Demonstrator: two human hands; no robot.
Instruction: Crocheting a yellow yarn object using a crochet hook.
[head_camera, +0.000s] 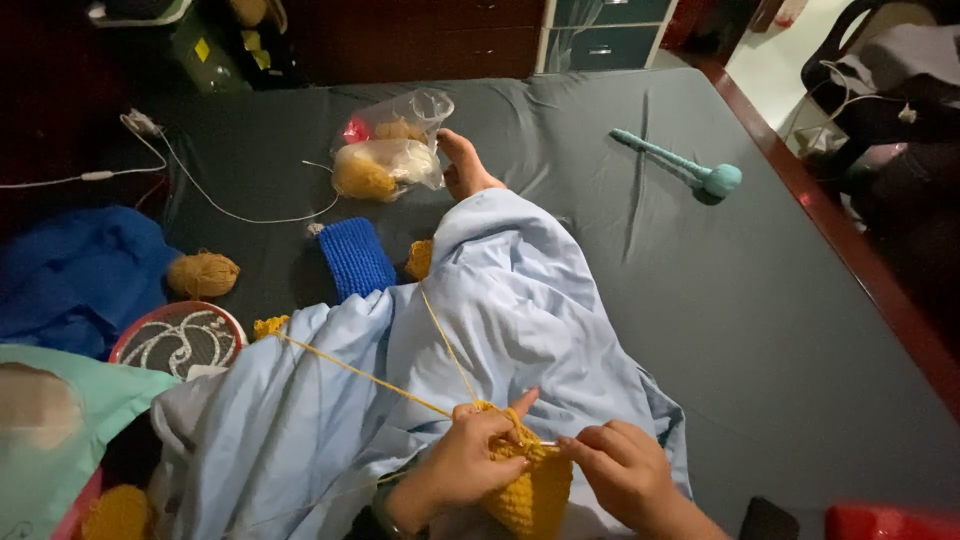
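You are working mustard-yellow crochet; pale blue cloth is covering your lap; a ribbed royal-blue piece and teal massager are lying on grey-green sheet.

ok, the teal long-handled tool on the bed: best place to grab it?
Probably the slim shaft of the teal tool, near mid-length, from above. It lies flat on the sheet with bare fabric around it; the bulbous head at its right end looks wider.

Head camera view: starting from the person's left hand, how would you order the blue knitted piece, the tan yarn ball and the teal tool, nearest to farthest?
From the left hand:
1. Blue knitted piece, just above on the bed, beside the knee.
2. Tan yarn ball, farther off to the left, by the blue cloth.
3. Teal tool, far up on the right side of the bed.
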